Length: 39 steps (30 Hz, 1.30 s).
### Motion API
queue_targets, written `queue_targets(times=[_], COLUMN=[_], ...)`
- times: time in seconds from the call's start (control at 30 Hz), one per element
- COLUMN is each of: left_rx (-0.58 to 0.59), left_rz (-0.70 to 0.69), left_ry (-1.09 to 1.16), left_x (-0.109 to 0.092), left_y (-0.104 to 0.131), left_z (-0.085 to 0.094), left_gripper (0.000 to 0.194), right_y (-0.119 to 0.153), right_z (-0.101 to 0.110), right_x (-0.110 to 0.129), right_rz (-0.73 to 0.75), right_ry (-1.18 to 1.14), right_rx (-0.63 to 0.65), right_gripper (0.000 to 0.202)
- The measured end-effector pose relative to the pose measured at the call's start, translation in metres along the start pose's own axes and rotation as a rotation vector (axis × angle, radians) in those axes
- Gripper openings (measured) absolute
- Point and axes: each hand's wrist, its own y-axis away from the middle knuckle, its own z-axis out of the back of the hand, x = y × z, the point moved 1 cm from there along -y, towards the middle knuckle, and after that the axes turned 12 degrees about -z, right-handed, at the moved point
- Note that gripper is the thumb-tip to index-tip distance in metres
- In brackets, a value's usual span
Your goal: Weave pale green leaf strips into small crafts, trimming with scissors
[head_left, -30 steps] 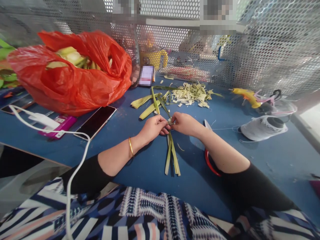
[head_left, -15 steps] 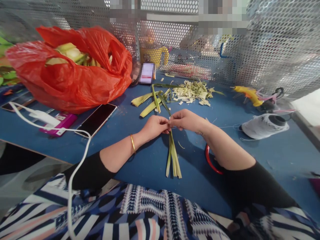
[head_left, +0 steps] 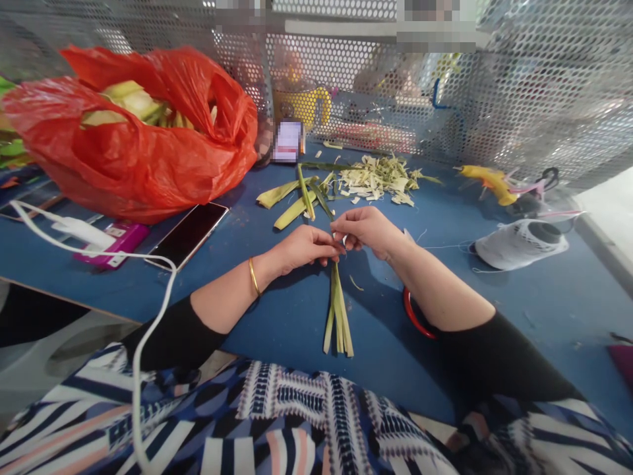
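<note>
The left hand (head_left: 301, 251) pinches the top of the green leaf strips (head_left: 338, 316). The right hand's (head_left: 370, 231) fingertips are together just beside. The strips are bunched, bottoms loose; more leaves (head_left: 293, 214) lie apart.

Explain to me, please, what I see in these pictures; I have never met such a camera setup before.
There is no robot: a person works with two bare hands. One camera, worn on the head, looks forward and down. The left hand holds the upper end of some green leaf strips. The right hand is close beside it; what its fingertips pinch is too small to tell. On the blue table lie leaf scraps, a dark phone, a red bag and, at right, a spool of white thread.
</note>
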Motion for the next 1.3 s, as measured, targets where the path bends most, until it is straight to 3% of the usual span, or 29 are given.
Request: queue_targets(times=[0.2,0.27,0.37,0.43,0.6,0.8,1.03,1.3], left_rx=[-0.039,-0.051,-0.066,-0.082,-0.114,-0.136,-0.145,-0.174], left_rz=[0.009,0.011,0.013,0.014,0.012,0.007,-0.009,-0.023], left_ry=[-0.001,0.018,0.065,0.094,0.097,0.086,0.077,0.067], left_x=[-0.001,-0.002,-0.004,-0.005,-0.002,0.0,-0.002,-0.003], left_y=[0.0,0.0,0.001,0.002,0.001,0.002,0.003,0.004], left_z=[-0.002,-0.002,-0.001,-0.001,-0.002,-0.004,-0.004,-0.006], left_gripper=[0.013,0.012,0.013,0.013,0.014,0.017,0.016,0.018], right_y=[0.002,0.001,0.001,0.003,0.013,0.025,0.033,0.027], right_z=[-0.005,0.0,0.014,0.022,0.02,0.01,0.005,0.006], right_x=[0.002,0.004,0.006,0.006,-0.01,-0.024,-0.025,-0.03], right_rz=[0.152,0.236,0.332,0.311,0.116,0.167,0.267,0.171], right_ry=[0.04,0.079,0.193,0.298,0.386,0.471,0.489,0.411], right_rx=[0.027,-0.057,-0.259,-0.266,-0.031,-0.181,-0.286,-0.2], right_gripper=[0.013,0.005,0.011,0.015,0.025,0.016,0.02,0.02])
